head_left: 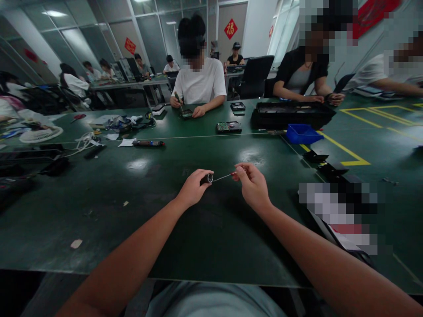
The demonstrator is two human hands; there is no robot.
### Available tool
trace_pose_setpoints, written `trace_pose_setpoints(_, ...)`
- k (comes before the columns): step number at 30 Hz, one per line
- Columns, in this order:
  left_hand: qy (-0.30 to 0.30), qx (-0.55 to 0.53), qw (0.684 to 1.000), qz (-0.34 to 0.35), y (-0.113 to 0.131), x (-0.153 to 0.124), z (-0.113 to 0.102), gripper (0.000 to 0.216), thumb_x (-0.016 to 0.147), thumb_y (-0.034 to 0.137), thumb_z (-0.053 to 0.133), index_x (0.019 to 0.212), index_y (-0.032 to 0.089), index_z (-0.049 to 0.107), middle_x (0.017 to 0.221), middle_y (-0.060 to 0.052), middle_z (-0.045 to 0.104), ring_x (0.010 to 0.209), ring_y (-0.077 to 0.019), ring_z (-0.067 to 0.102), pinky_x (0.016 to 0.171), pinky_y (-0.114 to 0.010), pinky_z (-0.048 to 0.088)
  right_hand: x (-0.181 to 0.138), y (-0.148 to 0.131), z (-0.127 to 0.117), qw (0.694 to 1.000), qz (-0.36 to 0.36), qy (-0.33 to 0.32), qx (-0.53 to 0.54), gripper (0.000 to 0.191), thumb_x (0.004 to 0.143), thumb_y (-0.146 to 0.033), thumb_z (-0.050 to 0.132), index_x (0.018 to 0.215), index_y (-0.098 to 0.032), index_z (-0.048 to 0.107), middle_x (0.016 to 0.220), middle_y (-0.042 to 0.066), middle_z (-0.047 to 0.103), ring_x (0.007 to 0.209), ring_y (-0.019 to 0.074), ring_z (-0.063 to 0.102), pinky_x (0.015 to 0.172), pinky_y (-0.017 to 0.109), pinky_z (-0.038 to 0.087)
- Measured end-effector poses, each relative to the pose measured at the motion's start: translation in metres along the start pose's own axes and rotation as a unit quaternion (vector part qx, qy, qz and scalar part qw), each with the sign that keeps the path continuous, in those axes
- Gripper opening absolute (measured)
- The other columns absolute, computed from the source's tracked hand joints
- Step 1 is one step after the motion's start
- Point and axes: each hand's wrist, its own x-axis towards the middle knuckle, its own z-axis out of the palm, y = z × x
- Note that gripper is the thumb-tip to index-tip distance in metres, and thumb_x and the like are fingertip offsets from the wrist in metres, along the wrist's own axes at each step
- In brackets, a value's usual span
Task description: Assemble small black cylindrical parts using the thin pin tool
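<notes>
A short black cylinder (208,178), with a bright ring around its round open-looking end, is gripped in my left hand (191,189) above the green table. That end faces right, towards my other hand. My right hand (254,186) is closed around the red handle of a thin screwdriver (223,178). Its metal shaft points left, and the tip is at or very near the cylinder's rim; I cannot tell whether they touch. My right fingers hide part of the handle.
Green table (198,237) with hard drives (229,127) ahead. A blue bin (303,133) and long black casing (292,115) lie right of them. Papers lie near my right forearm; a dark tool (148,143) and cables lie left. Co-workers sit opposite, one using a screwdriver.
</notes>
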Motion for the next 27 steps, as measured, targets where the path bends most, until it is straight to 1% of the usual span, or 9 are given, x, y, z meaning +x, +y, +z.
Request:
trace_pose_setpoints(4,0.024,-0.028,0.999,-0.008,0.001,-0.001,-0.001,0.039,0.088,0.013,0.066,0.127,0.019,0.064,0.127,-0.009,0.065,0.120,-0.0238,0.059,0.110,-0.043,0.044,0.000,0.005,0.002,0.999,0.000,0.003,0.044,0.022,0.093,-0.041,0.058,0.102,-0.021,0.064,0.084,0.004,0.072,0.078,0.0201,0.069,0.076,0.038,0.055)
trace_pose_setpoints(9,0.011,-0.032,0.999,0.001,0.001,-0.001,-0.002,0.036,0.089,0.015,0.066,0.124,0.019,0.065,0.127,-0.008,0.066,0.120,-0.0239,0.059,0.110,-0.044,0.043,0.000,0.007,0.004,0.999,0.014,-0.030,0.038,0.025,0.092,-0.043,0.060,0.101,-0.020,0.064,0.087,0.007,0.075,0.081,0.0212,0.072,0.079,0.039,0.056)
trace_pose_setpoints(13,0.010,-0.015,1.000,0.000,0.000,-0.001,-0.002,0.038,0.089,0.017,0.067,0.127,0.021,0.065,0.129,-0.007,0.066,0.124,-0.0246,0.057,0.111,-0.045,0.041,0.001,-0.001,-0.001,0.999,0.022,-0.042,-0.010,0.029,0.091,-0.048,0.060,0.093,-0.020,0.067,0.080,0.005,0.075,0.074,0.0204,0.070,0.070,0.034,0.052)
trace_pose_setpoints(14,0.009,-0.008,1.000,0.003,0.000,-0.002,-0.002,0.039,0.089,0.017,0.068,0.128,0.021,0.065,0.129,-0.007,0.066,0.124,-0.0248,0.056,0.111,-0.046,0.041,0.001,-0.003,-0.002,0.997,0.029,-0.041,-0.056,0.033,0.091,-0.052,0.059,0.083,-0.021,0.067,0.070,0.003,0.071,0.065,0.0190,0.066,0.064,0.032,0.049)
trace_pose_setpoints(16,0.004,0.005,1.000,0.011,0.000,-0.002,-0.002,0.039,0.089,0.018,0.069,0.128,0.022,0.065,0.130,-0.007,0.066,0.125,-0.0249,0.056,0.111,-0.046,0.040,0.002,-0.006,-0.005,0.989,0.038,-0.033,-0.137,0.049,0.091,-0.060,0.056,0.060,-0.022,0.058,0.051,-0.001,0.058,0.050,0.0157,0.054,0.054,0.030,0.040)
trace_pose_setpoints(19,0.000,0.019,1.000,0.024,0.001,-0.003,-0.001,0.039,0.089,0.018,0.070,0.127,0.021,0.066,0.128,-0.007,0.067,0.123,-0.0244,0.057,0.109,-0.044,0.041,0.003,-0.008,-0.006,0.983,0.022,-0.023,-0.181,0.058,0.092,-0.064,0.051,0.051,-0.023,0.052,0.044,-0.004,0.043,0.044,0.0133,0.043,0.050,0.030,0.031)
trace_pose_setpoints(21,0.000,0.023,0.999,0.029,0.002,-0.003,-0.001,0.038,0.088,0.017,0.070,0.126,0.021,0.066,0.126,-0.006,0.068,0.121,-0.0241,0.058,0.109,-0.044,0.041,0.003,-0.007,-0.005,0.982,0.008,-0.021,-0.190,0.058,0.092,-0.064,0.052,0.050,-0.023,0.051,0.044,-0.004,0.040,0.044,0.0127,0.040,0.049,0.030,0.029)
trace_pose_setpoints(24,0.001,0.026,0.999,0.021,0.002,-0.003,-0.002,0.039,0.089,0.017,0.069,0.128,0.022,0.066,0.128,-0.007,0.067,0.122,-0.0247,0.057,0.109,-0.045,0.041,0.002,-0.005,-0.004,0.981,-0.001,-0.026,-0.191,0.055,0.091,-0.061,0.054,0.052,-0.023,0.051,0.046,-0.004,0.046,0.046,0.0131,0.043,0.051,0.029,0.031)
trace_pose_setpoints(27,0.004,0.027,1.000,0.014,0.001,-0.003,-0.003,0.039,0.090,0.019,0.069,0.129,0.022,0.065,0.129,-0.007,0.067,0.124,-0.0251,0.056,0.110,-0.046,0.040,0.002,-0.004,-0.003,0.983,0.000,-0.034,-0.181,0.045,0.090,-0.058,0.058,0.062,-0.023,0.056,0.052,-0.003,0.055,0.049,0.0147,0.050,0.052,0.029,0.035)
